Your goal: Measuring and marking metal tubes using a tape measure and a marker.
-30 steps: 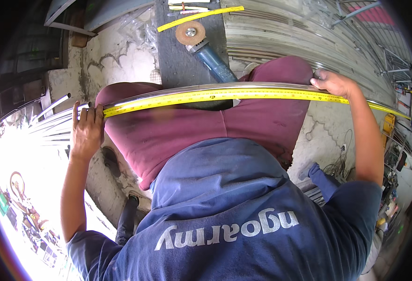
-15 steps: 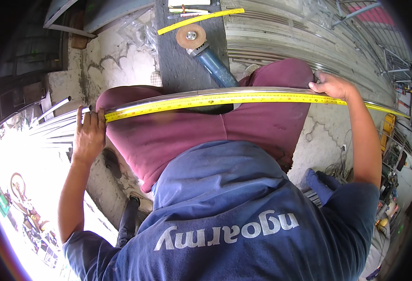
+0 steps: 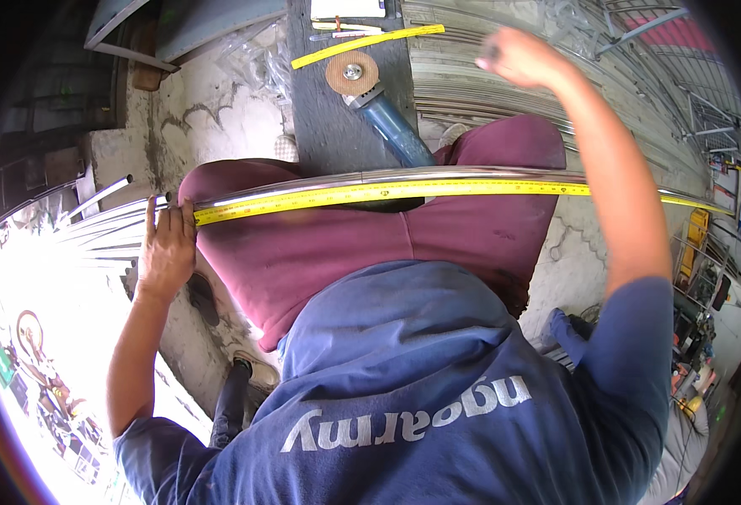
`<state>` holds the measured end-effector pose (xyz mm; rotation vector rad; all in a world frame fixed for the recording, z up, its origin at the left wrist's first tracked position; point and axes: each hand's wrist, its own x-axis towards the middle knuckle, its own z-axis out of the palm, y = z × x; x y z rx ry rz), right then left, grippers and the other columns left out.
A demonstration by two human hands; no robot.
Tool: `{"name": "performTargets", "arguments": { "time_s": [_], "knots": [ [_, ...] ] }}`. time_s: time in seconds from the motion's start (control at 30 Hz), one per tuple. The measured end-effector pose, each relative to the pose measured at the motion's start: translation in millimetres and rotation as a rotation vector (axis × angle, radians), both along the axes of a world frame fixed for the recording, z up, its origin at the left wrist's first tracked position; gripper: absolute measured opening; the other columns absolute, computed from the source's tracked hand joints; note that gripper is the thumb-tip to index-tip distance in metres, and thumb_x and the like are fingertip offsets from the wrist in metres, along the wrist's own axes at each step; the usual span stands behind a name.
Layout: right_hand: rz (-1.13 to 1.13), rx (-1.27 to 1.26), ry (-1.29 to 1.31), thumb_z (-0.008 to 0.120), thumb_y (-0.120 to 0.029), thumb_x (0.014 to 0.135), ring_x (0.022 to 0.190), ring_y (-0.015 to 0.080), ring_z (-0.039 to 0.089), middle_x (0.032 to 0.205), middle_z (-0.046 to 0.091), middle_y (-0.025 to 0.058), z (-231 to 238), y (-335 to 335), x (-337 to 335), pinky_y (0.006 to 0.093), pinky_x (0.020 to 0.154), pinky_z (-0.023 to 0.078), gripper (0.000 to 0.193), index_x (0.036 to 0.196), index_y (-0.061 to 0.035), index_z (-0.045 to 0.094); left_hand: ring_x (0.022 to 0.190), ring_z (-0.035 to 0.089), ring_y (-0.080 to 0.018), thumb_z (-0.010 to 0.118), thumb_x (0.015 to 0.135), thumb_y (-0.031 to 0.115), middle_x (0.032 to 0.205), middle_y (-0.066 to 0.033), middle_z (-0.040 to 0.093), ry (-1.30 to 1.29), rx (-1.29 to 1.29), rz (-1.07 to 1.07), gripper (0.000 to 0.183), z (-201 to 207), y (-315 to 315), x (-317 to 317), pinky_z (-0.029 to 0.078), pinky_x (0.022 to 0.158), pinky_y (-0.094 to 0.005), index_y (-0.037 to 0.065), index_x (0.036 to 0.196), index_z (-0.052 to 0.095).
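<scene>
A long shiny metal tube (image 3: 438,175) lies across my lap, over maroon trousers. A yellow tape measure (image 3: 387,192) is stretched along it. My left hand (image 3: 167,252) grips the tube's left part and pins the tape's end against it, fingers pointing up. Well above the tube, my right hand (image 3: 512,57) is raised over the corrugated sheet, off the tape. It is blurred, with the fingers curled and perhaps a small dark thing at their tips; I cannot tell which.
An angle grinder (image 3: 383,114) with a tan disc lies on a dark plank (image 3: 324,135) ahead of my knees, beside a yellow ruler (image 3: 366,42). More metal tubes (image 3: 105,223) lie at the left. Corrugated metal sheet (image 3: 471,93) covers the ground at upper right.
My right hand has let go of the tape's right part and risen away from the tube. My left hand has slid slightly right along the tube, still pinning the tape.
</scene>
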<state>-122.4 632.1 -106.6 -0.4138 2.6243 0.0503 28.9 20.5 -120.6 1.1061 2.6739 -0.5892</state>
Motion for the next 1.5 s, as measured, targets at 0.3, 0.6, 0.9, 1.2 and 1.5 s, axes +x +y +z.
{"name": "performTargets", "arguments": {
  "time_s": [0.3,0.6,0.9,1.2,1.5],
  "knots": [
    [-0.185,-0.175,0.166,0.061,-0.011,0.093,0.103,0.0406,0.075,0.11,0.076,0.0253,-111,-144,-83,0.0499,0.091,0.06,0.025,0.105,-0.001,0.08,0.107,0.062,-0.0339,0.054,0.099,0.014,0.109,-0.0213,0.062,0.008,0.035,-0.025,0.058,-4,-5,0,0.029,0.128,-0.0604,-0.016,0.148,0.046],
    [-0.211,-0.222,0.206,0.054,-0.015,0.098,0.105,0.0401,0.075,0.109,0.076,0.0258,-170,-150,-94,0.0519,0.09,0.06,0.03,0.105,-0.0001,0.079,0.103,0.062,-0.0326,0.061,0.092,0.008,0.103,-0.0186,0.06,0.042,0.037,-0.06,0.065,0,-2,-3,0.031,0.126,-0.0612,-0.017,0.15,0.044],
    [-0.191,-0.306,0.351,0.068,-0.013,0.086,0.101,0.0434,0.074,0.103,0.075,0.0261,-52,-130,-60,0.052,0.085,0.06,0.02,0.1,0.0005,0.072,0.109,0.062,-0.0336,0.059,0.091,0.014,0.11,-0.0209,0.062,0.017,0.008,-0.066,0.067,0,-3,-6,0.026,0.129,-0.0601,-0.016,0.149,0.045],
    [-0.226,-0.773,0.224,0.075,-0.02,0.094,0.087,0.0216,0.072,0.096,0.076,0.0108,46,-96,67,0.0386,0.078,0.058,0.022,0.11,-0.005,0.074,0.111,0.062,-0.0329,0.057,0.094,0.012,0.111,-0.0197,0.062,-0.001,-0.011,-0.035,0.061,0,-1,-3,0.026,0.129,-0.059,-0.016,0.148,0.048],
    [-0.444,-1.447,0.113,0.076,-0.013,0.1,0.078,0.0087,0.061,0.087,0.066,0.0036,13,-128,183,0.0256,0.069,0.049,0.018,0.106,0.0012,0.067,0.106,0.062,-0.0321,0.065,0.093,0.011,0.104,-0.0179,0.062,0.019,0.009,-0.051,0.065,0,-1,-2,0.027,0.129,-0.0591,-0.013,0.151,0.046]
  ]
}}
